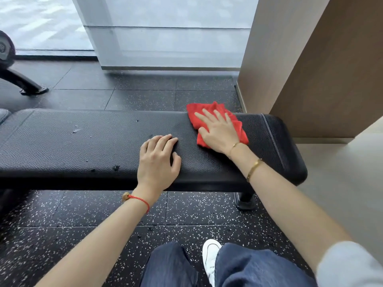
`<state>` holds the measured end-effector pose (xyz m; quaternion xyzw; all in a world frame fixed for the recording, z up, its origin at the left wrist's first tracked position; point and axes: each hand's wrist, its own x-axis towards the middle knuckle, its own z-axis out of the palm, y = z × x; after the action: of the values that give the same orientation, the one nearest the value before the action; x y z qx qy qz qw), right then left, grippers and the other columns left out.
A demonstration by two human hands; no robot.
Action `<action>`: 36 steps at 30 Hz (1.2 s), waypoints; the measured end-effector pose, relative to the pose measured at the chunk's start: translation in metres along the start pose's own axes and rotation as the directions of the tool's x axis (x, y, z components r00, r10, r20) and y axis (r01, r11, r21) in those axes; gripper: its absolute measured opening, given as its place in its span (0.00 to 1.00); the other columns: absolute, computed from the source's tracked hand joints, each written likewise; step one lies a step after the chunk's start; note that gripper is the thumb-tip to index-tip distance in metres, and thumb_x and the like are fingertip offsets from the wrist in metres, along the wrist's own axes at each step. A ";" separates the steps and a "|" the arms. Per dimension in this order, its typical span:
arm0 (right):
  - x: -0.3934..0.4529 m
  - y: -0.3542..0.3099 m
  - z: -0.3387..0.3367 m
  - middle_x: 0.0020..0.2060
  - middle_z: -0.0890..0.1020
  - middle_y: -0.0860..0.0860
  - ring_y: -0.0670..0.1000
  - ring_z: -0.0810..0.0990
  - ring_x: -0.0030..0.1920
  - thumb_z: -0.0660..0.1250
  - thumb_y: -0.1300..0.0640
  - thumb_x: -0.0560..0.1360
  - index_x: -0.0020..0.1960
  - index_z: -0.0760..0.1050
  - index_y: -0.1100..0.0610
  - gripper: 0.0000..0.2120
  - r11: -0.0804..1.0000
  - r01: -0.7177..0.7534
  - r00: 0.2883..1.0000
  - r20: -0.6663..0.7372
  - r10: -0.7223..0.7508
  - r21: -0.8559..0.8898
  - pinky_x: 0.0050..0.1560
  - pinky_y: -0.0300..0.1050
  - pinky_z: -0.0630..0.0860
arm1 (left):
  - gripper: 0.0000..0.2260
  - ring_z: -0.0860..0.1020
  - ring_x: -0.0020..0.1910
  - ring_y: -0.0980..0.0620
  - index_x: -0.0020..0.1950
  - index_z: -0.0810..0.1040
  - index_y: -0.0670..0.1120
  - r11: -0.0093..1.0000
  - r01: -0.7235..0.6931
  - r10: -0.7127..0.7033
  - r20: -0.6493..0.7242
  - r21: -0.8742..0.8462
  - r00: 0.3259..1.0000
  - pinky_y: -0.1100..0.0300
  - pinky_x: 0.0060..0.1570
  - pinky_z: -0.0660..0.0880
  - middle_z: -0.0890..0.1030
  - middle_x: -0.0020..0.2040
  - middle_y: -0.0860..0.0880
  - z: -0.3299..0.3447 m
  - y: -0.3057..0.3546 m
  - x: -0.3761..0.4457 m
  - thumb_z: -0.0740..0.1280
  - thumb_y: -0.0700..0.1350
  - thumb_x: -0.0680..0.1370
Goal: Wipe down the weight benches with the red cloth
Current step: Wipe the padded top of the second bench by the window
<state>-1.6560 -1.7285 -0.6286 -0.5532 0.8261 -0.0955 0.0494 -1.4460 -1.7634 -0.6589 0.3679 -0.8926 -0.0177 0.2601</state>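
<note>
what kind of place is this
Most likely a gym. A long black padded bench stands on speckled black rubber floor tiles, and the foot of another exercise machine shows at far left. The right hand presses a red cloth onto the bench.

Flooring: black rubber tiles [87,212] with white speckling, seams visible. Far side: a frosted glass panel [165,34] on a metal base strip, meeting the floor. Right side: a tan wall column [323,65] with a pale skirting, standing on a light floor surface [342,179]. Upper left: a curved black equipment leg [22,80] ending in a flat foot plate on the tiles; a dark rounded part [6,48] above it is cut off by the frame edge. Bottom: blue denim trousers [248,266] and one white shoe [210,257].
</note>
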 end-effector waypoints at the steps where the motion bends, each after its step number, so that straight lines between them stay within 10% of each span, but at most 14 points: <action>1: -0.012 -0.006 0.001 0.78 0.55 0.44 0.52 0.51 0.78 0.53 0.46 0.80 0.77 0.55 0.41 0.26 0.998 0.056 0.998 0.002 -0.056 0.002 0.77 0.56 0.41 | 0.18 0.74 0.65 0.44 0.64 0.79 0.46 1.000 -0.004 0.004 0.000 0.000 1.000 0.46 0.69 0.66 0.79 0.65 0.49 0.000 0.000 0.000 0.60 0.48 0.76; 7: -0.102 0.012 -0.002 0.77 0.59 0.42 0.50 0.54 0.78 0.57 0.47 0.77 0.76 0.59 0.41 0.27 0.982 0.186 0.981 -0.051 -0.187 -0.010 0.78 0.53 0.45 | 0.18 0.74 0.65 0.44 0.64 0.79 0.46 1.000 -0.011 0.011 -0.010 -0.022 1.000 0.47 0.69 0.66 0.79 0.65 0.49 0.000 -0.004 -0.001 0.61 0.47 0.76; 15: -0.062 0.051 -0.013 0.79 0.54 0.44 0.54 0.50 0.78 0.52 0.45 0.80 0.77 0.55 0.40 0.26 0.959 -0.282 0.958 -0.065 0.280 -0.018 0.77 0.57 0.41 | 0.18 0.73 0.65 0.45 0.64 0.78 0.45 1.000 -0.008 0.008 0.021 -0.012 1.000 0.48 0.69 0.65 0.78 0.65 0.49 0.000 -0.001 -0.002 0.59 0.48 0.77; 23: -0.116 -0.004 0.006 0.78 0.58 0.43 0.53 0.53 0.78 0.54 0.42 0.76 0.76 0.57 0.39 0.29 0.994 0.093 0.994 -0.044 -0.095 -0.053 0.77 0.58 0.43 | 0.18 0.73 0.65 0.44 0.64 0.78 0.46 0.999 -0.009 0.010 0.023 -0.036 1.000 0.48 0.69 0.65 0.79 0.65 0.48 -0.002 -0.002 -0.002 0.60 0.47 0.77; 36: -0.123 0.075 -0.017 0.79 0.54 0.44 0.54 0.49 0.79 0.54 0.45 0.79 0.77 0.55 0.39 0.26 0.923 -0.386 0.918 -0.104 0.383 -0.007 0.77 0.56 0.42 | 0.19 0.72 0.66 0.45 0.65 0.77 0.46 0.999 -0.017 0.019 0.044 -0.034 0.999 0.48 0.70 0.64 0.78 0.66 0.49 -0.003 -0.003 -0.003 0.59 0.48 0.77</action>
<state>-1.6797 -1.5852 -0.6312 -0.3756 0.9212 -0.1003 0.0180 -1.4404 -1.7631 -0.6587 0.3549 -0.9010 -0.0386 0.2464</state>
